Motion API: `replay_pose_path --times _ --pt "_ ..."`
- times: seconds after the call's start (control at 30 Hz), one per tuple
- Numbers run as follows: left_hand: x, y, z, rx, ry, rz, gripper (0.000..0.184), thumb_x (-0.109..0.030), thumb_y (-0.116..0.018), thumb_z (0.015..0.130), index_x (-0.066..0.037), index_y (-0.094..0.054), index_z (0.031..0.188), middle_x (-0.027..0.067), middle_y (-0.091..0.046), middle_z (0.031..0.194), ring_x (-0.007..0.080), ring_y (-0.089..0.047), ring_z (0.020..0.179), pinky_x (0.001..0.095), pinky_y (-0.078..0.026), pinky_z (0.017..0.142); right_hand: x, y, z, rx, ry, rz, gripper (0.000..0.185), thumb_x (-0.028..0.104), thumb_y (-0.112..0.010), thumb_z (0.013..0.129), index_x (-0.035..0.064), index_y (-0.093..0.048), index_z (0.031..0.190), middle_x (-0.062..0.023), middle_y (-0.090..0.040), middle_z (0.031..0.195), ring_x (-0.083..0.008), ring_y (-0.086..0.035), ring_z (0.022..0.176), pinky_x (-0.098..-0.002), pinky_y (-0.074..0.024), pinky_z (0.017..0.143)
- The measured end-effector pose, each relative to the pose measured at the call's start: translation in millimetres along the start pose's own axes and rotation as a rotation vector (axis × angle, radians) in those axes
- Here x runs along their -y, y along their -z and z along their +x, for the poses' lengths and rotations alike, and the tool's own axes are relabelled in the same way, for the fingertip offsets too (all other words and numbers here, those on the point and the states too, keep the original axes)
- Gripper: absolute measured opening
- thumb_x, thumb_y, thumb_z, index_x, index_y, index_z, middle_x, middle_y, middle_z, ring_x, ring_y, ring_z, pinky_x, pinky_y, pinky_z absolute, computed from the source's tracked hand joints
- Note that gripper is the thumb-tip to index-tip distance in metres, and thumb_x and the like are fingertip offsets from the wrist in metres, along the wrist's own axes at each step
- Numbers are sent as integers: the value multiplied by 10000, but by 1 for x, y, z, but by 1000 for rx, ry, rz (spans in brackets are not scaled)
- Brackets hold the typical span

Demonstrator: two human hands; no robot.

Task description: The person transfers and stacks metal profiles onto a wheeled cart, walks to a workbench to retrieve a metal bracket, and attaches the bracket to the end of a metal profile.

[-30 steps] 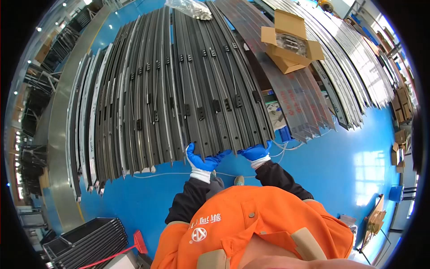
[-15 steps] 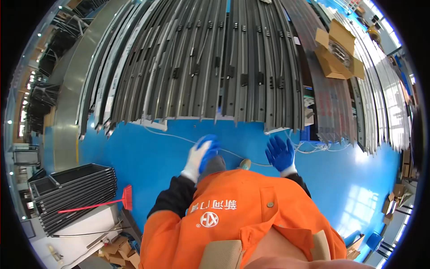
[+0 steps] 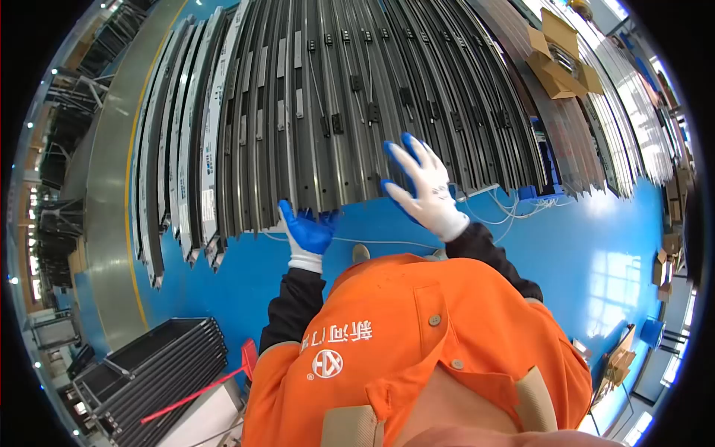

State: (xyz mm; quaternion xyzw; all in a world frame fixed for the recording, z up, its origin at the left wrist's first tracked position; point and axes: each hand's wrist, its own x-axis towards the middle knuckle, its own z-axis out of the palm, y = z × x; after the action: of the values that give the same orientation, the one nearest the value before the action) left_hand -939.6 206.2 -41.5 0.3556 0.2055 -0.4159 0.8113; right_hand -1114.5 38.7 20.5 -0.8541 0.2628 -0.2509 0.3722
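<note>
Long dark metal profiles (image 3: 328, 164) lie side by side, with small black fittings along them. My left hand (image 3: 309, 231), in a blue and white glove, is at the near ends of the profiles. Its thumb points up and its other fingers curl under the profile ends. Above the near part of the profiles, further right, my right hand (image 3: 422, 182) has its fingers spread and its white back up, with nothing visible in it.
White-wrapped profiles (image 3: 212, 141) lie on the left. An open cardboard box (image 3: 562, 63) rests on profiles at the upper right. Stacked dark frames (image 3: 156, 372) and a red broom (image 3: 249, 357) are at lower left. Cables (image 3: 514, 212) trail over the blue floor.
Both hands have moved from above the floor up to the profiles. My left hand has reached the profile ends; my right hand has turned and spread above them. The view has shifted.
</note>
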Motion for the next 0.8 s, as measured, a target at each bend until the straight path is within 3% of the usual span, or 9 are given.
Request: replay_pose_path --times 0.13,0.23,0.3,0.4,0.53,0.67,0.7,0.73,0.8 --pt "2 24 31 456 103 -96 613 -585 -535 909 -191 -463 1374 92 -551 1307 291 -574 1154 484 -464 1001 -10 -50 25 123 61 -568 564 399 -534 926 196 -428 1442 -173 -320 1514 -395 -222 1421 -505 -141 1169" --pt "9 23 32 453 142 -138 599 -583 -471 942 -168 -463 1374 103 -554 1320 282 -582 1158 454 -476 992 -23 -57 24 176 28 -663 588 476 -526 911 235 -435 1440 -172 -296 1527 -423 -171 1433 -550 -95 1164" --pt "22 28 41 427 171 79 588 -576 -404 975 -149 -460 1376 107 -542 1342 283 -592 1151 444 -469 1004 -32 -54 20 150 -29 -651 570 461 -522 920 224 -446 1433 -156 -306 1525 -412 -154 1442 -555 -117 1158" --pt "21 14 30 787 602 -469 552 -528 -374 1005 -128 -464 1374 121 -521 1370 275 -594 1151 427 -456 1024 -43 -47 18 157 -55 -689 559 453 -518 927 225 -447 1432 -149 -312 1523 -412 -165 1439 -548 -130 1155" --pt "12 23 33 342 418 290 562 -503 -446 995 -123 -395 1405 143 -505 1380 261 -551 1206 421 -450 1029 -36 -52 15 154 -97 -726 551 433 -524 928 219 -451 1429 -140 -327 1517 -409 -187 1433 -534 -152 1151" --pt "-25 68 37 610 141 773 519 -387 -461 1007 -50 -421 1399 144 -534 1348 238 -558 1189 347 -431 1027 -17 -44 28 124 -115 -781 559 400 -555 911 196 -457 1422 -134 -353 1501 -399 -222 1423 -518 -174 1146" --pt "-49 74 19 709 39 836 491 -327 -470 1004 -11 -457 1379 150 -567 1313 215 -589 1151 277 -439 1006 -7 -43 35 120 -25 -715 572 396 -568 898 189 -458 1420 -136 -358 1496 -396 -231 1418 -525 -175 1143" --pt "-67 93 10 640 -30 1058 436 -248 -483 992 -26 -481 1367 143 -594 1281 222 -590 1138 304 -439 1009 5 -46 40 120 57 -639 586 393 -582 884 182 -459 1417 -138 -362 1490 -394 -240 1414 -532 -175 1140" --pt "-73 115 -19 191 152 283 414 -244 -515 967 -75 -515 1345 130 -600 1270 250 -584 1136 382 -431 1020 28 -64 47 120 213 -463 614 386 -610 857 169 -461 1412 -143 -371 1479 -388 -259 1405 -546 -176 1134"
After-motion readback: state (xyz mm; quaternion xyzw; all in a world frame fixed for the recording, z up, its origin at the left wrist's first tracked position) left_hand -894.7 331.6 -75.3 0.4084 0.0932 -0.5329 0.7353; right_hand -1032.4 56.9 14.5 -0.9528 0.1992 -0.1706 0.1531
